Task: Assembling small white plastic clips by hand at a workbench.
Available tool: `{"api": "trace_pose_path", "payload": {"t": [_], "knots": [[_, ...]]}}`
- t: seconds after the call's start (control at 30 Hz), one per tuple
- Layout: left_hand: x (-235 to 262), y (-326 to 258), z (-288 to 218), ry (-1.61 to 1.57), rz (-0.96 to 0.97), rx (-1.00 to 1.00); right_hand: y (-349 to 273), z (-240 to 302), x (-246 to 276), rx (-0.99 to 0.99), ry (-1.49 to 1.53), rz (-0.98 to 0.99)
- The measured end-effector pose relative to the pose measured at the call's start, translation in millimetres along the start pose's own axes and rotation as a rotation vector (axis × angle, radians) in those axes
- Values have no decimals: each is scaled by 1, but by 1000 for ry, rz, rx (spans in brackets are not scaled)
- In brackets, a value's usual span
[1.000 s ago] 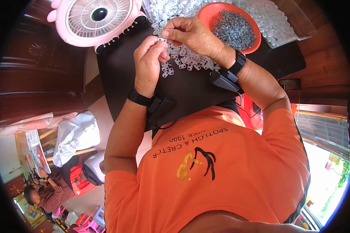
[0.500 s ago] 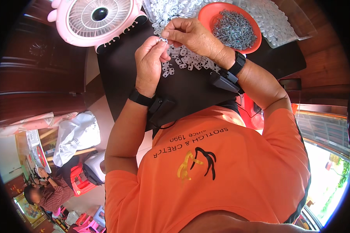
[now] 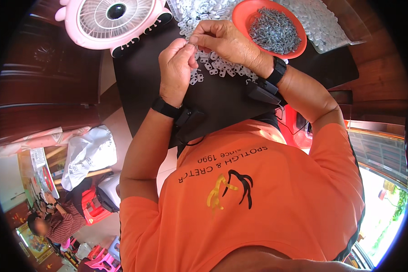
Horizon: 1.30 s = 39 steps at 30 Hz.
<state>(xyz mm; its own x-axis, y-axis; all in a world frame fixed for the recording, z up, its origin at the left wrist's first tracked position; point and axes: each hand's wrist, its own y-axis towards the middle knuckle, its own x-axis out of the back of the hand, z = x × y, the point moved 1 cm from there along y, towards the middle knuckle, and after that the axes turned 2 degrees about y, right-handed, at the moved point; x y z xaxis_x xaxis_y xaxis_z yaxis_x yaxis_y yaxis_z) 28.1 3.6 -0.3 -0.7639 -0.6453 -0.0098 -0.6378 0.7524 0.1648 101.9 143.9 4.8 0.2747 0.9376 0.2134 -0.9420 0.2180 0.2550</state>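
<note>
My left hand [image 3: 176,65] pinches a small white plastic piece [image 3: 191,44], which the fingers almost hide. Against it my right hand [image 3: 224,41] brings thumb and forefinger together; whatever lies in that pinch is too small to make out. Both hands meet above a loose heap of white plastic pieces with holes [image 3: 224,68] on the dark table [image 3: 213,102]. Just beyond my right hand stands an orange-red bowl [image 3: 241,20] full of thin grey metal pins [image 3: 276,32]. More white pieces [image 3: 199,11] fill a clear container behind my hands.
A pink fan [image 3: 115,27] stands at the table's far left. At the far right, a clear plastic tub [image 3: 319,27] holds many translucent white pieces. A person in a striped top [image 3: 68,224] is off to the lower left, near a white plastic bag [image 3: 90,156].
My fingertips have closed further together, and the white plastic piece that showed between them is now mostly covered. Both hands otherwise keep nearly the same place.
</note>
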Motion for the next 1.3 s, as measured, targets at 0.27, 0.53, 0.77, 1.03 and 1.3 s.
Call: {"api": "trace_pose_path", "payload": {"t": [0.27,0.53,0.77,1.03,1.3], "knots": [[3,1,3,32,69,56,2,4,6,-7,-78,57],[2,2,1,1,24,49,1,9,7,13,-168,39],[24,9,6,-74,-19,44,4,14,31,54,-463,142],[30,13,4,-73,-33,37,-3,14,24,159,-859,329],[26,10,-3,-10,-51,-58,-4,9,23,238,-868,268]]}}
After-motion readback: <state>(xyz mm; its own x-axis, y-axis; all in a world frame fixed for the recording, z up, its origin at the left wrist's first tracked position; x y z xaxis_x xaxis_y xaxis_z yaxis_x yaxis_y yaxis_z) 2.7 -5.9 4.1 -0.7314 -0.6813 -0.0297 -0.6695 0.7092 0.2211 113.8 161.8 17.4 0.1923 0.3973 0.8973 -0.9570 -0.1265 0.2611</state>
